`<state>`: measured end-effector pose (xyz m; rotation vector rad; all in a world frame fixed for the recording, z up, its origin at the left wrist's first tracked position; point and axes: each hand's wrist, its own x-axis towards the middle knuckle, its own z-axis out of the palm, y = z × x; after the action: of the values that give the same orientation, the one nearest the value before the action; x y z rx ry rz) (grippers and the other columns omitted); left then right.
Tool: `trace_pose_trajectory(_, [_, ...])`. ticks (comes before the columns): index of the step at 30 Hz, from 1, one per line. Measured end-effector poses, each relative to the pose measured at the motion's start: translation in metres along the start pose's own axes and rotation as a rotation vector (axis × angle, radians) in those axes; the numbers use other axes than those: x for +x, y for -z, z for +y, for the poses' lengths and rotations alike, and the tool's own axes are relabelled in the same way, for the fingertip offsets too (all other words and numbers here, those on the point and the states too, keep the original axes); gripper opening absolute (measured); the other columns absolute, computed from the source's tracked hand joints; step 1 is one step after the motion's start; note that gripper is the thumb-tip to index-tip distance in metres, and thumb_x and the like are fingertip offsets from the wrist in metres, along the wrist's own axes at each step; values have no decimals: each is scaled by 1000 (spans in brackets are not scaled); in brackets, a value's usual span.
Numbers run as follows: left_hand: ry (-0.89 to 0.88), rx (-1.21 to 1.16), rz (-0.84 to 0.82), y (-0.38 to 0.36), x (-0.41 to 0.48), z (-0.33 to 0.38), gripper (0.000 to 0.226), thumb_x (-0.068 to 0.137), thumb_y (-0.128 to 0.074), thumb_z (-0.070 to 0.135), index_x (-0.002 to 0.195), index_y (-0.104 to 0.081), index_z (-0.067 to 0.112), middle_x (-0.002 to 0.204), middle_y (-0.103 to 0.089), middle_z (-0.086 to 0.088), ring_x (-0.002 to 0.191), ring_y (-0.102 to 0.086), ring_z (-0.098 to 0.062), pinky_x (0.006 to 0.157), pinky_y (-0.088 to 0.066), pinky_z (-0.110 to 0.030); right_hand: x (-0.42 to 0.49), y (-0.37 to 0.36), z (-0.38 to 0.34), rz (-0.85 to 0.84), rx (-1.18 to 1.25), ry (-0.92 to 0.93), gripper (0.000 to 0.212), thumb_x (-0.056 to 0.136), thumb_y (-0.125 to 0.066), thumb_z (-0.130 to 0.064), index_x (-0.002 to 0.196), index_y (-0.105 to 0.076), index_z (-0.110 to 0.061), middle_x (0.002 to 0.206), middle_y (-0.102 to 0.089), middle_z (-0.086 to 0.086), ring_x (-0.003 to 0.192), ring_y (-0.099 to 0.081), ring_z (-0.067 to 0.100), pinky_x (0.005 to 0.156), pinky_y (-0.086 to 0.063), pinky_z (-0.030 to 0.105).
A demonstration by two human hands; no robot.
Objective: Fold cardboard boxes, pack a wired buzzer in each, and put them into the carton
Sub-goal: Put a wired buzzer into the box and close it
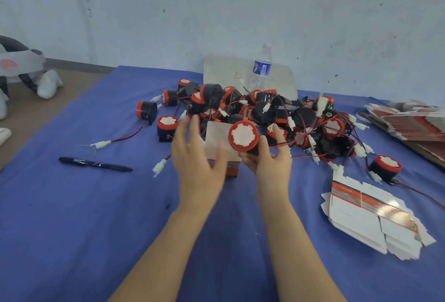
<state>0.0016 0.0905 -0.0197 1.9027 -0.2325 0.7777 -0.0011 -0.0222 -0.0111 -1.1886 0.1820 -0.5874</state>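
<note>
A folded small cardboard box (220,141) stands open-topped on the blue cloth, just in front of the buzzer pile (277,113). My right hand (269,159) holds a red-and-black wired buzzer (243,136) at the box's right top edge, its wire looped over my index finger. My left hand (195,154) hovers with spread fingers at the box's left side, blurred by motion; whether it touches the box is unclear. Flat unfolded boxes (375,219) lie at the right.
A black pen (95,163) lies on the cloth (72,229) to the left. A water bottle (261,68) stands behind the pile against a white board (224,73). Another stack of flat boxes (409,123) sits at the far right. Stray buzzers (385,166) and wires surround the pile.
</note>
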Motion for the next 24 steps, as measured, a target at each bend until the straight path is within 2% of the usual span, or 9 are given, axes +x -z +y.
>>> trace_pose_trajectory(3, [463, -197, -117, 4, 7, -23, 70, 93, -58, 32, 151, -21, 16, 152, -28, 0, 139, -29, -15, 108, -32, -32, -2, 0, -1, 5, -127, 34, 30, 100, -50, -15, 111, -54, -42, 66, -72, 0, 56, -70, 20, 52, -54, 22])
trace_pose_trajectory(5, [600, -311, -189, 0, 8, -27, 63, 96, -51, 36, 150, -22, 22, 138, -38, 11, 125, -39, -5, 93, -33, -23, -4, -2, 3, -9, -263, 70, 24, 99, -51, -17, 95, -59, -40, 60, -69, -1, 49, -67, 18, 47, -52, 22])
trace_pose_trajectory(8, [561, -277, -242, -4, 8, -30, 36, 100, -42, 36, 134, -41, 27, 116, -53, 16, 103, -53, -5, 71, -39, -14, -5, -4, 7, 0, -428, 174, 22, 97, -55, -18, 81, -59, -32, 55, -64, -6, 42, -61, 6, 43, -44, 14])
trace_pose_trajectory(11, [449, -139, -280, -6, 4, -28, 35, 99, -43, 27, 134, -43, 23, 105, -57, 11, 81, -55, 1, 55, -39, -10, -3, -1, 10, 18, -612, 285, 19, 94, -59, -20, 77, -57, -28, 63, -58, -19, 60, -57, -12, 53, -39, 4])
trace_pose_trajectory(15, [335, -70, -275, -9, 0, -26, 41, 96, -49, 18, 135, -42, 23, 96, -62, 2, 79, -56, -9, 61, -42, -19, 0, 2, 12, -55, -782, 291, 15, 95, -57, -23, 81, -58, -27, 66, -56, -22, 65, -56, -7, 58, -42, 9])
trace_pose_trajectory(18, [271, -34, -246, -7, 0, -25, 55, 93, -49, 12, 142, -35, 32, 81, -53, 9, 68, -52, -7, 55, -37, -14, 5, 7, 8, -128, -873, 204, 23, 96, -54, -23, 78, -64, -12, 69, -64, -6, 69, -59, 12, 61, -45, 23])
trace_pose_trajectory(20, [250, -41, -229, -6, 1, -23, 48, 92, -50, 11, 136, -45, 29, 97, -59, 8, 81, -57, -9, 66, -43, -15, 9, 12, 5, -171, -886, 152, 23, 95, -54, -23, 79, -66, -12, 76, -67, 0, 77, -60, 22, 62, -45, 29])
trace_pose_trajectory(22, [260, -51, -214, -6, 2, -22, 34, 92, -51, 10, 124, -58, 21, 112, -60, 4, 97, -57, -14, 78, -46, -22, 10, 15, 4, -199, -1010, 162, 19, 95, -54, -26, 83, -68, -21, 85, -63, -4, 77, -56, 17, 56, -38, 23])
trace_pose_trajectory(24, [277, -49, -205, -6, 2, -23, 28, 91, -51, 9, 115, -64, 16, 107, -60, 3, 91, -55, -11, 78, -47, -25, 10, 15, 7, -155, -1093, 190, 16, 95, -56, -30, 97, -70, -22, 101, -54, -2, 76, -49, 13, 59, -34, 24])
